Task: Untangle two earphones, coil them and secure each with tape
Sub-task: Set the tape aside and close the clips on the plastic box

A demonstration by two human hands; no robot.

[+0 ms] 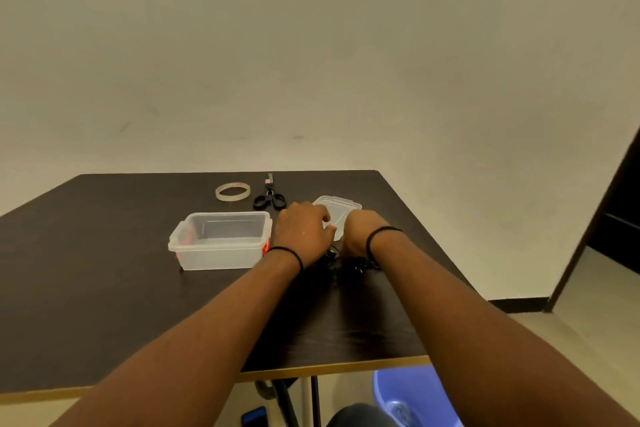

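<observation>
Both hands low at centre frame, close together over a dark tangle of earphones (346, 262) lying on the surface (104, 288) just below the wrists. Left hand (304, 232) knuckles-up, fingers curled downward; right hand (360, 234) likewise bent over, fingers hidden behind its own back. Cannot tell whether either grip has hold of a cord or merely rests above it; only a few black loops visible between and under the palms, dark against the dark top. Probably placed so to start picking the two cords apart; untangling judged not yet done, no coil visible.

Tape roll (232, 191) and scissors (269, 197) parked toward the upper middle of the frame, near the far edge, apart from the tangle yet reachable for the securing step. Clear box (220, 241) just left of the left hand, open and apparently empty, a likely home for finished coils. Its lid (337, 206) flat just above the hands, partly covered by them.

Open room: broad bare stretch toward lower left and between the forearms, good for laying cords out straight. Right edge of the surface near the right forearm, so little room there.
</observation>
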